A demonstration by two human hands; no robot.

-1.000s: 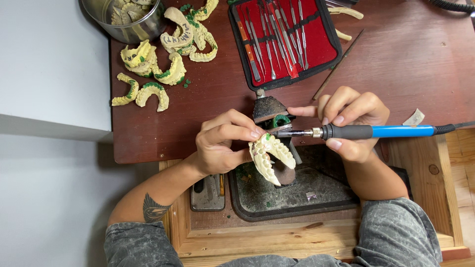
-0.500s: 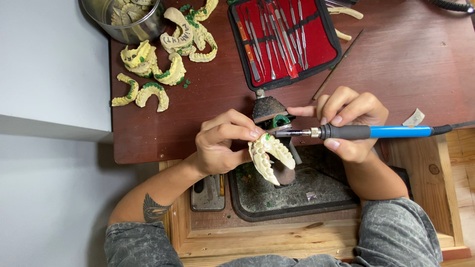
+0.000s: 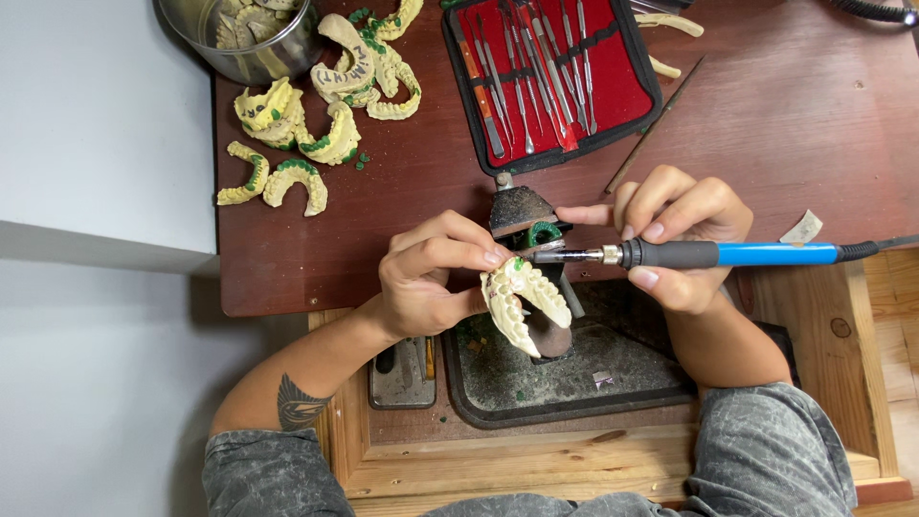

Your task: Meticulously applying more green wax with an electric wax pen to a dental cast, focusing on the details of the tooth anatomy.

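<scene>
Nothing has shifted over the last second: both your hands stay where they were, so the work at the tool's tip is steady and ongoing rather than between moves.

Far left on the counter (image 3: 766, 115) lie loose yellow dental casts (image 3: 287, 129) with green wax, beside a metal bowl (image 3: 244, 38) holding more. Your left hand (image 3: 426, 282) has its fingers (image 3: 469, 251) clamped on a cream dental cast (image 3: 522, 302), held just over the dark tray (image 3: 565, 369) in the open drawer. The cast's arch runs roughly toward you and away, teeth turned up and to your right, its far end meeting the tool.

Behind it stands a small dark burner (image 3: 522, 213), and farther back an open red case of metal instruments (image 3: 550, 77).

Your right hand (image 3: 684, 239) grips a blue-handled heated tool (image 3: 708, 254), fingers closed around its grey collar. Its long axis lies nearly level across the view, cord end at right, metal tip pointing left and touching the cast near a spot of green wax.
</scene>
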